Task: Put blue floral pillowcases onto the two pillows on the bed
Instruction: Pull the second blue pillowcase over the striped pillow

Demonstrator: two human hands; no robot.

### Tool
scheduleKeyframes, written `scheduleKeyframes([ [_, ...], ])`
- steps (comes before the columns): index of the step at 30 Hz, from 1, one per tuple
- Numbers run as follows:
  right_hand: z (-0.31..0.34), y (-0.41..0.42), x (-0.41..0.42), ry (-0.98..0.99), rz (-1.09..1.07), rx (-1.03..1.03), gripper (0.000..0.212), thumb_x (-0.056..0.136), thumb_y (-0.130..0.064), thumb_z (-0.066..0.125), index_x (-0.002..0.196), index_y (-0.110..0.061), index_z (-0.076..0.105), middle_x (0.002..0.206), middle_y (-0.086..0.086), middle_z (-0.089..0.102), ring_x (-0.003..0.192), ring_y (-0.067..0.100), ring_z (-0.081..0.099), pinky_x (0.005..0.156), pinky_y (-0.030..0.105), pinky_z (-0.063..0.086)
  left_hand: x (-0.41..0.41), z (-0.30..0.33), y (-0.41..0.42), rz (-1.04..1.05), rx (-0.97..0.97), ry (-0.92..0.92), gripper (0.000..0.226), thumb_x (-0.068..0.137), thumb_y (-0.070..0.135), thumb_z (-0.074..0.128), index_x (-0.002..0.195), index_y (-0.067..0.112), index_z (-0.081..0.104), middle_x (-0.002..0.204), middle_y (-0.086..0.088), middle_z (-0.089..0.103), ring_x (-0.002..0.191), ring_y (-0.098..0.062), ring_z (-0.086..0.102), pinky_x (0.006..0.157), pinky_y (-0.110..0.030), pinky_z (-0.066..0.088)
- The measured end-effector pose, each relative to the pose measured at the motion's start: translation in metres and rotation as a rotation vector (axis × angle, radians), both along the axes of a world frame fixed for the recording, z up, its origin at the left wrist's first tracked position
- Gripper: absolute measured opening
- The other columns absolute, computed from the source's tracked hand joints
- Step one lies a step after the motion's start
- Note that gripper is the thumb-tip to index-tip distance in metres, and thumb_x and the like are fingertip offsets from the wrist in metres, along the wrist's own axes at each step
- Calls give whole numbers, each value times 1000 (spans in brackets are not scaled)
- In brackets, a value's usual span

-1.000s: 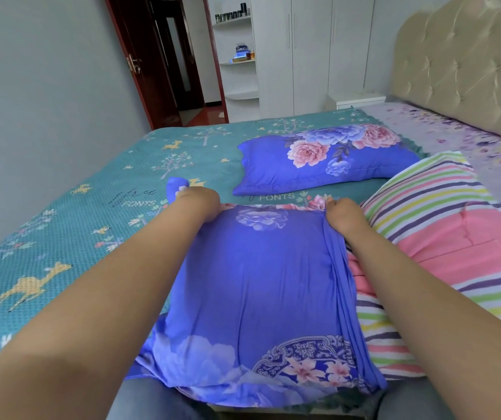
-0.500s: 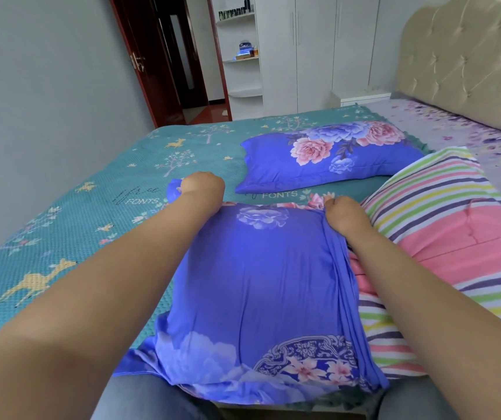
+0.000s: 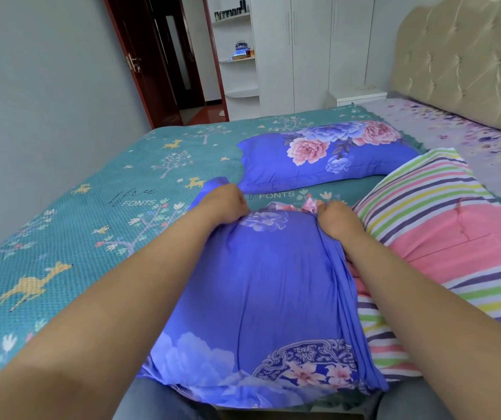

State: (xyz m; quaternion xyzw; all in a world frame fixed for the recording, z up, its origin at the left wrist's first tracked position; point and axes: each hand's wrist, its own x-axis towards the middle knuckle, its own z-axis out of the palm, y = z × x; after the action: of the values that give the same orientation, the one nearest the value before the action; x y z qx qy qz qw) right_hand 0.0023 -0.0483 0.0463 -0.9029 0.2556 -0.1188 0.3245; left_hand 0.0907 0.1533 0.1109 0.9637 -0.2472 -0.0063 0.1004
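Both hands gripping blue pillowcase

The fingers of the left hand curl under the far edge of the pillowcase, out of sight; those of the right hand are likewise tucked into the cloth. The pillow inside the case is covered entirely. The striped pillow is partly hidden by the right forearm and the case, and runs off the right edge. The headboard is cut by the top and right edges. Items on the shelves are too small to identify. The bed runs off the left edge.
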Motion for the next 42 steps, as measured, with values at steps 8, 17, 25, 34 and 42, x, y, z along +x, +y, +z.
scheduleKeyframes([
  [8, 5, 6, -2, 19, 63, 83, 57, 81, -66, 54, 54, -17, 42, 67, -1, 48, 75, 26, 53, 65, 30, 36, 25, -29, 56, 117, -646, 359, 28, 90, -11, 41, 82, 8, 61, 77, 2, 70, 71, 0, 66, 66, -11, 50],
  [17, 13, 7, -7, 76, 81, -23, 58, 85, -53, 59, 53, -13, 34, 56, 5, 38, 52, 20, 38, 47, 31, 24, 36, -27, 69, 387, -136, 315, 77, 81, 57, 59, 133, 3, 44, 137, -17, 48, 118, -32, 50, 86, -33, 40],
  [25, 27, 16, -12, -29, -35, -112, 35, 93, -38, 49, 66, -17, 45, 90, 12, 60, 90, 32, 58, 69, 31, 38, 29, -19, 69, 226, -904, 635, 48, 96, 54, 34, 112, 16, 58, 92, 6, 71, 93, -13, 66, 81, -22, 51],
  [34, 148, 44, -14, -429, -78, -455, 34, 97, -43, 41, 89, -13, 54, 100, 17, 65, 93, 36, 58, 63, 33, 33, 32, 37, 102, 285, -1295, 313, 52, 96, 51, 39, 116, 6, 56, 108, -6, 64, 93, -21, 63, 71, -30, 52],
  [42, 120, 21, -12, -58, -59, -136, 50, 96, -43, 39, 119, -1, 54, 121, 24, 56, 119, 34, 52, 89, 32, 41, 12, 12, 102, 133, -1258, 358, 58, 86, 56, 55, 110, 3, 62, 103, -11, 71, 97, -24, 68, 84, -40, 56],
])
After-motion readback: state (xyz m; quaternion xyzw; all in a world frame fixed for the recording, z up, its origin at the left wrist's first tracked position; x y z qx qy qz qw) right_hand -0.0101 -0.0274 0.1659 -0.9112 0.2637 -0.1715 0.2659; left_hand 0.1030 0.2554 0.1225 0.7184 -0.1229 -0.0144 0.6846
